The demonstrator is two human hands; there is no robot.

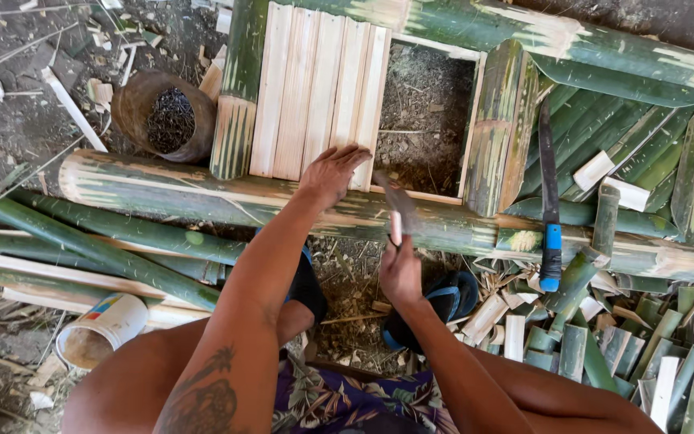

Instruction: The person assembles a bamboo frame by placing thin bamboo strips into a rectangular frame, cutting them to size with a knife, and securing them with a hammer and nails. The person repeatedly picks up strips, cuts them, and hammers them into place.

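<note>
two hands, left hand (332, 173) fingertips on pale slats (319, 88), right hand (399, 273) gripping hammer (399, 210)

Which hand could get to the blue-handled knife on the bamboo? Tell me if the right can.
Probably yes. The right hand already holds a tool, but the blue-handled knife lies uncovered on the bamboo pole on the right hand's side, with nothing between them.

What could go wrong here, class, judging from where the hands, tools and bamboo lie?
1. The left hand presses the pale bamboo slats close to where the right hand swings a hammer; a missed blow could hit its fingers.
2. A blue-handled knife lies loose across the bamboo pole; a jolt might knock it towards the sandalled foot.
3. The rusty can of nails beside the frame could tip and spill.
</note>
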